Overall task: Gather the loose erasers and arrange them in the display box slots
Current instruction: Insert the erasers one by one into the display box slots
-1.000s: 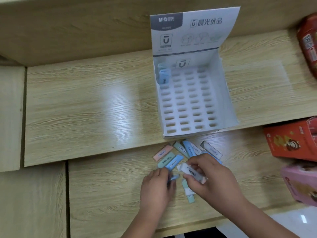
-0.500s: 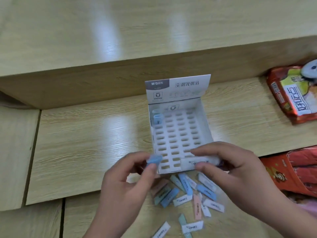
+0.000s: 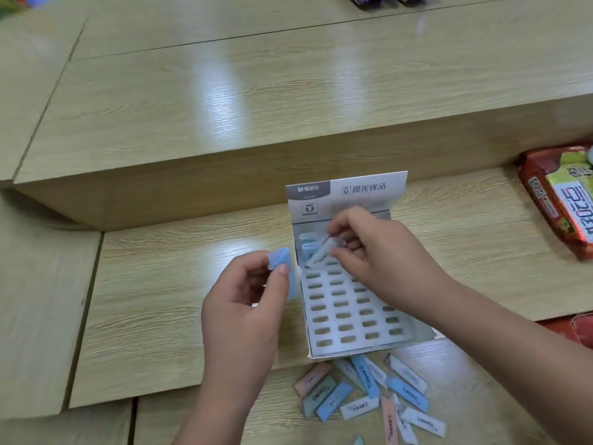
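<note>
Blue is the colour of the eraser [image 3: 284,260] that the left hand [image 3: 247,303] is pinching between its thumb and curled fingers. It is holding it up just beside the left wall of the white display box [image 3: 348,347]. The right hand [image 3: 385,261] is reaching over the far end of the box and is gripping a white eraser [image 3: 319,255] with its thumb and fingers. That eraser is tilting, and its low end is pointing down at the slots [image 3: 338,304] in the far left corner, just past the left thumb. I cannot tell if it is touching a slot. Some pale blue erasers [image 3: 306,244] are standing in slots just beyond it, close to the right hand's fingers. The loose erasers [image 3: 369,388] are lying in a heap on the wooden worktop [image 3: 154,300], near the front of the box, between the two arms. They are blue, white, pink and green. A red snack packet [image 3: 558,203] is lying well off to the right of the right hand.
</note>
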A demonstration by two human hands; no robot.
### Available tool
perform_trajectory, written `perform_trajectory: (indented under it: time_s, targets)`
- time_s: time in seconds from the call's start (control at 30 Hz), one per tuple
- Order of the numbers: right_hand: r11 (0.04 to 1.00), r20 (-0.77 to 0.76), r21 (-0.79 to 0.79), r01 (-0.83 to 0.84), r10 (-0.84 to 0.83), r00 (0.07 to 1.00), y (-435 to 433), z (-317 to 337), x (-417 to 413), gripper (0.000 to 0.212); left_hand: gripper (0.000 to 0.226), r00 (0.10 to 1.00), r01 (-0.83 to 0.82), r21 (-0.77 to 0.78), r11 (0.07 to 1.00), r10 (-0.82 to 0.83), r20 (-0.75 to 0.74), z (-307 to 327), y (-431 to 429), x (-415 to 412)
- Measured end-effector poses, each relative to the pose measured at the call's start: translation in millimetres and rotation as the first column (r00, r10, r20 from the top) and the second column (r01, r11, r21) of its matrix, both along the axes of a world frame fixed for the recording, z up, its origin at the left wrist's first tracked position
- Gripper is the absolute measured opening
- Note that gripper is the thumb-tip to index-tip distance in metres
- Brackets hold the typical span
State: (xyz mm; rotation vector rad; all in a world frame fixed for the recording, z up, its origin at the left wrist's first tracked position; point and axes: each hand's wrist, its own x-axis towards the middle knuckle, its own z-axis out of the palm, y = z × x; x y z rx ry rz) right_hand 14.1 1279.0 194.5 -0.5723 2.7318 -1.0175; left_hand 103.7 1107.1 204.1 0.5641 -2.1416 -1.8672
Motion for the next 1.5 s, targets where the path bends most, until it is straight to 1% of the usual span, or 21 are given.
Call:
perform_trajectory:
  time_s: [0.13, 0.23, 0.37, 0.47, 0.53, 0.57, 0.6, 0.63, 0.7, 0.73, 0.77, 0.8, 0.9, 0.97, 1.03, 1.13, 1.23, 1.3, 1.37, 1.43, 1.5]
  targets:
    - [1.0, -0.046, 0.004, -0.005, 0.005, 0.999, -2.5, -2.2, -3.8, 0.018, 0.021, 1.0, -0.006, 0.05, 0.999, 0.006, 0.005, 1.6, 3.9, -1.1]
    - [0.999, -0.119, 0.008, -0.035, 0.036, 0.992, -4.8, -3.2, -5.6, 0.015, 0.025, 1.0, -0.026, 0.074, 0.997, 0.027, -0.009, 4.6, 5.0, -3.4]
    - [0.982, -0.223, 0.093, -0.164, 0.181, 0.958, -7.8, -8.8, -6.0, 0.012, 0.021, 0.999, -0.009, 0.091, 0.996, 0.012, -0.03, 7.6, 4.6, -7.8]
    - [0.959, -0.31, 0.16, -0.232, 0.272, 0.911, -6.9, -12.3, -5.0, 0.021, 0.018, 1.0, 0.004, 0.099, 0.995, -0.003, -0.013, 4.6, 4.3, -12.2]
    - [0.943, -0.321, 0.21, -0.259, 0.317, 0.892, -6.4, -14.2, -4.2, 0.031, 0.018, 1.0, 0.03, 0.12, 0.992, -0.03, 0.001, 2.6, 5.3, -14.4]
    - [0.941, -0.325, 0.213, -0.263, 0.323, 0.889, -5.4, -13.7, -3.8, 0.031, 0.018, 0.999, 0.045, 0.125, 0.991, -0.046, 0.004, 2.0, 6.4, -15.3]
    - [0.95, -0.323, 0.187, -0.251, 0.3, 0.897, -3.8, -11.6, -3.2, 0.031, 0.018, 0.998, 0.058, 0.124, 0.991, -0.059, 0.003, 1.8, 7.3, -16.1]
    - [0.968, -0.304, 0.123, -0.219, 0.247, 0.92, -2.1, -6.8, -2.4, 0.032, 0.019, 0.998, 0.07, 0.121, 0.99, -0.07, -0.001, 2.0, 8.2, -17.1]
    - [0.982, -0.219, -0.105, -0.155, 0.129, 0.967, 1.8, 5.6, -1.4, 0.03, 0.021, 0.995, 0.101, 0.11, 0.989, -0.1, -0.016, 3.4, 10.4, -20.1]
    - [0.964, -0.186, -0.222, -0.145, 0.104, 0.977, 2.2, 13.1, -0.6, 0.03, 0.02, 0.993, 0.122, 0.093, 0.988, -0.12, -0.021, 4.1, 11.7, -22.0]
    - [0.943, -0.177, -0.298, -0.149, 0.099, 0.979, 1.3, 21.1, 0.2, 0.03, 0.018, 0.99, 0.144, 0.067, 0.987, -0.143, -0.02, 4.3, 13.1, -23.9]
    - [0.929, -0.194, -0.329, -0.168, 0.107, 0.975, -0.2, 27.3, 0.5, 0.027, 0.016, 0.987, 0.163, 0.036, 0.986, -0.163, -0.016, 4.1, 14.5, -26.0]
    - [0.932, -0.279, -0.287, -0.219, 0.138, 0.95, -1.3, 30.9, -4.5, 0.013, 0.017, 0.98, 0.198, -0.083, 0.977, -0.198, 0.014, 0.6, 14.9, -29.6]
    - [0.951, -0.304, -0.233, -0.203, 0.127, 0.944, 1.6, 24.9, -7.8, 0.012, 0.02, 0.982, 0.191, -0.176, 0.966, -0.187, 0.043, -5.0, 11.6, -28.6]
    - [0.969, -0.348, -0.165, -0.183, 0.116, 0.93, 4.0, 15.5, -8.3, 0.013, 0.021, 0.989, 0.142, -0.226, 0.964, -0.129, 0.071, -12.2, 8.1, -25.2]
    - [0.977, -0.347, -0.141, -0.158, 0.101, 0.932, 2.6, 1.6, -4.8, 0.014, 0.027, 0.984, 0.125, -0.205, 0.971, -0.095, 0.151, -21.2, 5.8, -19.1]
    - [0.975, -0.333, -0.137, -0.173, 0.119, 0.936, -0.5, -6.5, -2.3, 0.012, 0.035, 0.964, 0.185, -0.128, 0.974, -0.155, 0.217, -27.8, 4.0, -13.4]
    - [0.977, -0.323, -0.134, -0.167, 0.116, 0.939, -1.7, -8.7, -1.5, 0.011, 0.038, 0.954, 0.212, -0.064, 0.975, -0.192, 0.232, -29.2, 4.3, -10.5]
    - [0.979, -0.324, -0.13, -0.154, 0.105, 0.94, -2.8, -7.7, -0.9, 0.01, 0.037, 0.956, 0.2, -0.012, 0.98, -0.193, 0.22, -28.5, 5.9, -8.3]
    - [0.982, -0.32, -0.148, -0.121, 0.068, 0.945, -1.9, -3.0, -0.3, 0.012, 0.039, 0.968, 0.176, -0.044, 0.983, -0.165, 0.191, -27.1, 6.8, -6.7]
    - [0.973, -0.265, -0.229, -0.035, -0.028, 0.964, 0.7, 6.1, 0.3, 0.01, 0.038, 0.981, 0.162, -0.189, 0.969, -0.136, 0.141, -24.3, 6.0, -6.5]
